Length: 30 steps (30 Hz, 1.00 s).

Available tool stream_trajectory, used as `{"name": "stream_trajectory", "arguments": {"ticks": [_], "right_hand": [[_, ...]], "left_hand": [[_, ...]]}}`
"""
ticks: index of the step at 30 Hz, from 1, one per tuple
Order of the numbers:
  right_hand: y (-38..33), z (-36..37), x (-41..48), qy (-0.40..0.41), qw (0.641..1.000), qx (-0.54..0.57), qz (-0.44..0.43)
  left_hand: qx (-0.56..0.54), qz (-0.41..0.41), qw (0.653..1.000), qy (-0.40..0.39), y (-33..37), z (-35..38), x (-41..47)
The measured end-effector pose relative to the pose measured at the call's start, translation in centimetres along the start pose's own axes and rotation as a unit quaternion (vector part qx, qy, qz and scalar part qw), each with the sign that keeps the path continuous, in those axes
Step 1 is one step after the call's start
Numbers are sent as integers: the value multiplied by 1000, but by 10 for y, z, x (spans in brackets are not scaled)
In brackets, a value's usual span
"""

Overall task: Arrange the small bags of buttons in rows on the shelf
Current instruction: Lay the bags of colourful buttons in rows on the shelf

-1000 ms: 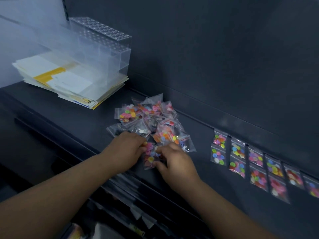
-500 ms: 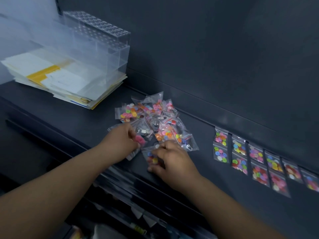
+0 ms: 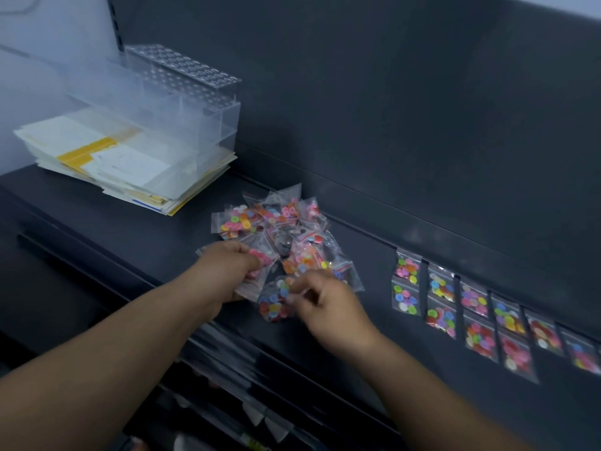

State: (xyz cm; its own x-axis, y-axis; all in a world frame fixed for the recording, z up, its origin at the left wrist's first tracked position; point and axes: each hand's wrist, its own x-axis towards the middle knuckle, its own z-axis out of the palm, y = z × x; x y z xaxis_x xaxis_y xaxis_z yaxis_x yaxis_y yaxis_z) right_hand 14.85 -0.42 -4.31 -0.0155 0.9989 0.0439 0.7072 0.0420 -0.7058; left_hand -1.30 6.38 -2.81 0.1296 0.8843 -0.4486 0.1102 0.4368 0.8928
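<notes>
Two hands sit close over a dark shelf (image 3: 130,229); the left hand (image 3: 224,271) grips a pink-button bag (image 3: 260,258); the right hand (image 3: 328,307) pinches a multicoloured bag (image 3: 274,302); the loose pile (image 3: 286,229) lies just beyond them, arranged rows (image 3: 471,307) to their right.

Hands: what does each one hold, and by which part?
The left hand grips a pink bag by its left end. The right hand pinches a blue bag at its right edge.

Bare left grip (image 3: 224,271) and right grip (image 3: 328,309), bare forearms (image 3: 97,356)
</notes>
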Motion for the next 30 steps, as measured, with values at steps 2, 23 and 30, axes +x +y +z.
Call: {"name": "stream_trajectory", "arguments": {"ticks": [2,23,30], "right_hand": [[5,1,-5,-59,991,-109,-54],[32,-65,-45,151,974,171,-6],[57,-103,-80,133,933,326,74]], "left_hand": [[-3,2,1000,11,0,5,-1],[-103,-65,987,-105,17,97,-50],[-4,12,991,-132,13,163,-59]]}}
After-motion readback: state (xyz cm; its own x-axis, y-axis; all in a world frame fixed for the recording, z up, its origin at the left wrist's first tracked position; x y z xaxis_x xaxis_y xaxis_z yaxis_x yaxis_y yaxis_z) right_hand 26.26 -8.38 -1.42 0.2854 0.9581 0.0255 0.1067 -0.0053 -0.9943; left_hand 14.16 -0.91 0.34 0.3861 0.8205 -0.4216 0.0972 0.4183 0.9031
